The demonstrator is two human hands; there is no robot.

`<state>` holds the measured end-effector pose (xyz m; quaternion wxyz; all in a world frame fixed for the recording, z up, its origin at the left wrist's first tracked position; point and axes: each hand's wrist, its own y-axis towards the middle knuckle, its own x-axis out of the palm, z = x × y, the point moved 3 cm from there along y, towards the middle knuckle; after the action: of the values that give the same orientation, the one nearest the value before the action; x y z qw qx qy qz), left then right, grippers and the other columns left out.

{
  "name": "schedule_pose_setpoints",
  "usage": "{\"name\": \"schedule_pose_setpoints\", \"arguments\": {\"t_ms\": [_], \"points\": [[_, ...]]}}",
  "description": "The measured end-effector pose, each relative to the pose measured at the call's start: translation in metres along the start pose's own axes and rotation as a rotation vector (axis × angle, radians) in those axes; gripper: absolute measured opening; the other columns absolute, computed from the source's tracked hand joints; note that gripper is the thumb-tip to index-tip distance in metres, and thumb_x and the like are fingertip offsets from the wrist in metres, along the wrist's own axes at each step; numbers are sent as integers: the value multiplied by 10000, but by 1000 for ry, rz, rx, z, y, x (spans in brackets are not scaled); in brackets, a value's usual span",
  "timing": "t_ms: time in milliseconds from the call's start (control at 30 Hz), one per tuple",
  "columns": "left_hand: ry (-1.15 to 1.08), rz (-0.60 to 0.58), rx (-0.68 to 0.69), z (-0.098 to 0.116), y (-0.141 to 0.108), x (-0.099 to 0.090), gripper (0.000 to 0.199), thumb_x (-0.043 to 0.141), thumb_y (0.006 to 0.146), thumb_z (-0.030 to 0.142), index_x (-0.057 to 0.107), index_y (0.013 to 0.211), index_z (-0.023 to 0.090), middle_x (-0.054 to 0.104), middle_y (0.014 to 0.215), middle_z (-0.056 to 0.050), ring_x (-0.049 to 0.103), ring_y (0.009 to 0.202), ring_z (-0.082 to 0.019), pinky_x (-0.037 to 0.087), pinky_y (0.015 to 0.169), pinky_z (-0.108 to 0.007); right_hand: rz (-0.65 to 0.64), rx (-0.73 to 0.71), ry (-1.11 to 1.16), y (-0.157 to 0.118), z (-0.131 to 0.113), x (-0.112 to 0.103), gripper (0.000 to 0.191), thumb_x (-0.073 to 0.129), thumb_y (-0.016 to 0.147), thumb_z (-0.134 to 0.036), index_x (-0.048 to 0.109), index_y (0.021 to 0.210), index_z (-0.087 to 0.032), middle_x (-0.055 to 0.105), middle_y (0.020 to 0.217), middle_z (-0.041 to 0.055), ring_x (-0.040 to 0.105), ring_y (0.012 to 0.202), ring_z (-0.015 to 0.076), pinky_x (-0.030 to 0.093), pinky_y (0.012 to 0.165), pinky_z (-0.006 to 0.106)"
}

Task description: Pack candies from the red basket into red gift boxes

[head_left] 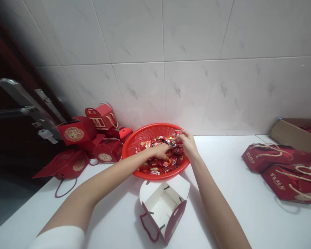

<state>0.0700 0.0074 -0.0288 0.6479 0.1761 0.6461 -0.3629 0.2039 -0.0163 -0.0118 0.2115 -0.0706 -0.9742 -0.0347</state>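
A red plastic mesh basket (142, 133) stands on the white surface by the wall, filled with wrapped candies (155, 172) in mostly red, shiny wrappers. My left hand (162, 151) reaches down among the candies, its fingers curled; whatever they grip is hidden. At the basket's right rim, my right hand (188, 140) is raised a little, pinching a small red candy packet (179, 132) between thumb and fingers. Below the basket, between my forearms, an open gift box (162, 204) with a white inside and dark red outside shows its bare bottom. A red cord handle hangs at its left.
Several red gift boxes (107, 150) are piled at the left, near a dark door with a metal handle (18, 91). Dark red boxes with rope handles (287, 180) lie at the right. Behind them sits a brown cardboard carton (292, 135). A tiled wall (191, 93) bounds the back.
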Motion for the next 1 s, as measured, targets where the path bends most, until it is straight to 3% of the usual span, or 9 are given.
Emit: {"name": "schedule_pose_setpoints", "arguments": {"t_ms": [167, 300, 433, 567, 700, 867, 1000], "points": [[27, -54, -30, 2, -1, 1, 294, 707, 728, 242, 731, 1010, 163, 760, 964, -90, 695, 840, -265, 505, 689, -300, -5, -5, 4, -1, 0, 0, 137, 634, 617, -157, 612, 746, -196, 759, 740, 1, 677, 568, 137, 533, 509, 227], [61, -52, -50, 5, -4, 1, 307, 741, 696, 291, 734, 978, 170, 759, 959, -96, 702, 820, -278, 509, 667, -311, -12, -12, 2, 0, 1, 0, 136, 642, 619, -161, 609, 747, -193, 751, 742, 7, 666, 559, 133, 537, 522, 239], [96, 26, -88, 7, -5, -3, 292, 705, 762, 367, 722, 969, 162, 758, 991, -124, 714, 884, -316, 532, 727, -349, -10, -11, 0, 1, 2, 0, 143, 636, 624, -159, 617, 761, -193, 751, 742, 8, 660, 563, 134, 541, 534, 248], [124, 132, -95, 10, -6, -10, 339, 620, 878, 406, 691, 1100, 159, 742, 1120, -152, 705, 1001, -340, 534, 851, -399, -9, -12, -1, 1, 1, 0, 153, 629, 613, -161, 615, 761, -199, 743, 726, -1, 647, 549, 134, 538, 522, 252], [124, 174, -77, 10, -6, -11, 318, 511, 962, 331, 662, 1218, 217, 731, 1203, -107, 705, 1035, -300, 532, 882, -383, -4, -17, -5, 1, 2, 0, 147, 622, 612, -154, 613, 752, -196, 745, 743, 5, 665, 579, 144, 544, 544, 258], [107, 210, -96, 5, -2, -10, 347, 425, 948, 179, 701, 1153, 226, 747, 1149, -86, 706, 1019, -253, 537, 854, -334, 7, -11, -12, 2, 3, -1, 156, 616, 629, -146, 621, 778, -193, 758, 776, 14, 672, 577, 144, 558, 584, 275], [98, 244, -142, 1, 0, -13, 342, 424, 919, 176, 730, 1072, 196, 738, 1127, -107, 695, 1031, -267, 530, 867, -345, 6, 0, -17, 2, 2, -1, 163, 615, 638, -145, 622, 793, -196, 759, 773, 9, 673, 571, 139, 557, 577, 266]]}}
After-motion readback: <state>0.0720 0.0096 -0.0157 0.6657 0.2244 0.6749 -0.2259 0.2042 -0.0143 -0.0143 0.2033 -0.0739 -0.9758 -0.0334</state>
